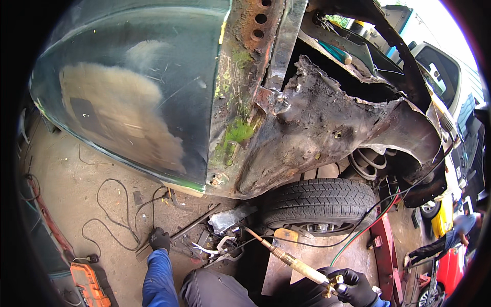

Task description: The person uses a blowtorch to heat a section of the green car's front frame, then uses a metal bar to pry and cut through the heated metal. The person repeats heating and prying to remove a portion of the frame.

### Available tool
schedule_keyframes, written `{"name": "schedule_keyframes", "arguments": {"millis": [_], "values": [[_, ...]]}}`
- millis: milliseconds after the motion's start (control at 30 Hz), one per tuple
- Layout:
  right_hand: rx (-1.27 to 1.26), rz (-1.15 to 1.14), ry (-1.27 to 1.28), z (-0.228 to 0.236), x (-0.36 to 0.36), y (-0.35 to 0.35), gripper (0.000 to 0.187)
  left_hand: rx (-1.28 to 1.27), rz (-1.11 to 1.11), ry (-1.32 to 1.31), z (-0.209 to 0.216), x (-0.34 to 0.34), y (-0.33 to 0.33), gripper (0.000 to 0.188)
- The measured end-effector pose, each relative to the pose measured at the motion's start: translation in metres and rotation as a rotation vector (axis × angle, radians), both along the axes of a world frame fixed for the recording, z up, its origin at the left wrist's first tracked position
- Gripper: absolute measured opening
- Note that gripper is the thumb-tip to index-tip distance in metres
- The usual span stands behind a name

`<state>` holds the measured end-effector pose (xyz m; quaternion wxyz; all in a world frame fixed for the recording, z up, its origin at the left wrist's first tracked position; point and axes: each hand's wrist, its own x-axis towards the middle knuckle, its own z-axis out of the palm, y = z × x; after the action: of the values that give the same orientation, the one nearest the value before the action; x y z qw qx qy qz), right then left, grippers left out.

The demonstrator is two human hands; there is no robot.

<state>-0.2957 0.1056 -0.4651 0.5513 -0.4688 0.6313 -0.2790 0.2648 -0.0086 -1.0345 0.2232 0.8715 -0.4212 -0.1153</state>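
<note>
A person crouches beside a stripped, rusted car body [307,117], seen from the head camera looking down. The right hand [353,286], in a black glove, is closed around the valve end of a brass torch [291,261], which runs up and left from the lower edge, its thin tip close to a bright scrap of sheet metal [227,219] on the ground. A red hose [378,217] and a green hose [358,236] lead away from the torch toward the right, passing a red stand [384,250]. The left hand [159,239], also black-gloved and on a blue sleeve [157,279], rests low on the concrete floor [82,179] just beside a long dark metal bar [197,225]; whether it grips anything cannot be told. A tyre [319,204] lies on its side under the torn wheel arch, with a tan board [286,266] leaning before it. The dark green door panel [133,92] fills the upper left, patched with pale filler. A black cable [110,215] loops across the floor, and an orange tool [87,281] sits at the lower left. Another person [450,240] bends at the far right, near a yellow car [442,217] and a white vehicle [440,71]
</note>
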Motion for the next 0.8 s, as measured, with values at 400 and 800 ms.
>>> {"name": "schedule_keyframes", "arguments": {"millis": [400, 800], "values": [[0.27, 0.164, -0.199, 0.063, -0.061, -0.041, 0.034, -0.112, 0.181, 0.079, 0.19, -0.001, 0.075, 0.056], [0.354, 0.005, -0.233, 0.212, -0.092, -0.016, 0.041, -0.197, 0.724, 1.171, 0.345, -0.036, 0.188, 0.001]]}}
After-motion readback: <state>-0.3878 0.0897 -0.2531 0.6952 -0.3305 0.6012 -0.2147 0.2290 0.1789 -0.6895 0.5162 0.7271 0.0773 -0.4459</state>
